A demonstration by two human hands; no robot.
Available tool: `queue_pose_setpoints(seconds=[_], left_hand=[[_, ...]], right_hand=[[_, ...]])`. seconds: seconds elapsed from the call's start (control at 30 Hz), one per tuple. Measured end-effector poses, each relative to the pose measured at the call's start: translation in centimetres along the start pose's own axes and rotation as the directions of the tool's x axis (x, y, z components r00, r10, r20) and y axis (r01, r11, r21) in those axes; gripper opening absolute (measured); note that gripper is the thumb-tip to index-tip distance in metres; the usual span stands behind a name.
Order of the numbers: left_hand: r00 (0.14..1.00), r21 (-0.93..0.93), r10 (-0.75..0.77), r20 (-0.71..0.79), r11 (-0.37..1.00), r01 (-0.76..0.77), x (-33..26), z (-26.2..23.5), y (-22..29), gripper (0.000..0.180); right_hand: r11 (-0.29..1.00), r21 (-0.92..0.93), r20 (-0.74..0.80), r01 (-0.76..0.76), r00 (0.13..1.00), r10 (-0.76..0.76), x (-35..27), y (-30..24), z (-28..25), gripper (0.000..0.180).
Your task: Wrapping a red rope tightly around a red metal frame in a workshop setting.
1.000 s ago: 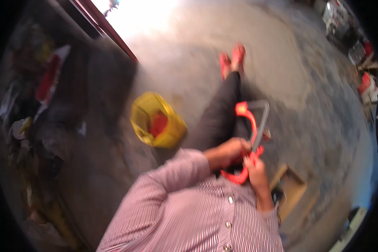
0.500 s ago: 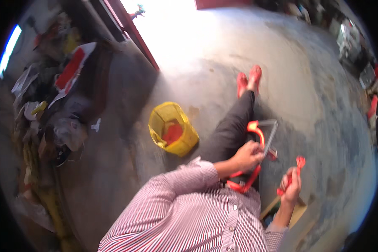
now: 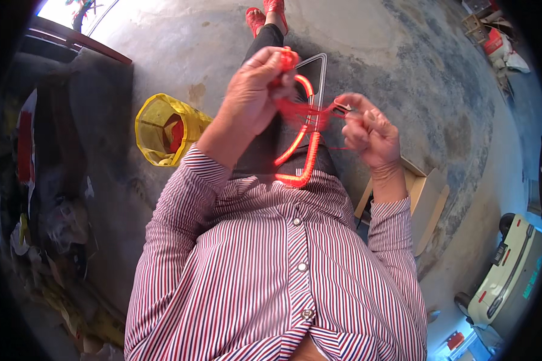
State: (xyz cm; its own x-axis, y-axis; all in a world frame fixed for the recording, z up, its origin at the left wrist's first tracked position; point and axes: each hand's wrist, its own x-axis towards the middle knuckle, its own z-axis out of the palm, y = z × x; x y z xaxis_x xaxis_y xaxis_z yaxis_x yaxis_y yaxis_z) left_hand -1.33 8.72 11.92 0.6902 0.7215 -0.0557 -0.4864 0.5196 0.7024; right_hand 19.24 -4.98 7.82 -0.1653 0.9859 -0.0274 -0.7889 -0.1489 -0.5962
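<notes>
My left hand is raised over my lap, its fingers closed around a small bundle of red cord. Blurred red strands stretch from it toward my right hand, whose bent fingers pinch them. A small dark and pale item shows at the right fingertips; its kind is unclear. Below the hands, on my thighs, rests a bent metal wire frame. Its curved parts are wrapped in bright red, and neither hand appears to grip it. The strands partly cover the frame.
To the left stands a yellow fabric bin with red material inside. A light wooden box sits by my right forearm. Cluttered bags line the far left, and a pale toy-like vehicle is at the lower right.
My left hand has left the wire frame and now holds the red cord bundle that my right hand held. Red strands now span between both hands. The view has shifted.
</notes>
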Motion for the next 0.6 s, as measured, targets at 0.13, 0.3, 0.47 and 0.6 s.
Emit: queue_pose_setpoints(seconds=[0.13, 0.3, 0.47, 0.6], left_hand=[[0.992, 0.706, 0.117, 0.057, 0.697, -0.123, -2.0, -2.4, 1.2, 0.015], [0.932, 0.927, -0.084, 0.353, 0.168, -0.336, -5.3, -4.6, -5.7, 0.014], [0.992, 0.969, -0.063, 0.111, 0.228, -0.093, -6.0, -2.9, -7.6, 0.033], [0.992, 0.969, 0.004, 0.124, 0.214, -0.122, -5.3, -2.6, -8.6, 0.03]], right_hand=[[0.977, -0.214, -0.23, 0.008, 0.971, -0.059, 0.4, 1.0, -3.8, 0.028], [0.579, -0.766, -0.349, -0.28, 0.937, -0.008, 1.0, 6.1, -3.1, 0.018], [0.676, -0.632, -0.295, -0.378, 0.925, 0.241, 0.8, 5.2, -0.4, 0.029], [0.598, -0.705, -0.279, -0.382, 0.924, 0.262, 0.3, 5.7, -1.1, 0.028]])
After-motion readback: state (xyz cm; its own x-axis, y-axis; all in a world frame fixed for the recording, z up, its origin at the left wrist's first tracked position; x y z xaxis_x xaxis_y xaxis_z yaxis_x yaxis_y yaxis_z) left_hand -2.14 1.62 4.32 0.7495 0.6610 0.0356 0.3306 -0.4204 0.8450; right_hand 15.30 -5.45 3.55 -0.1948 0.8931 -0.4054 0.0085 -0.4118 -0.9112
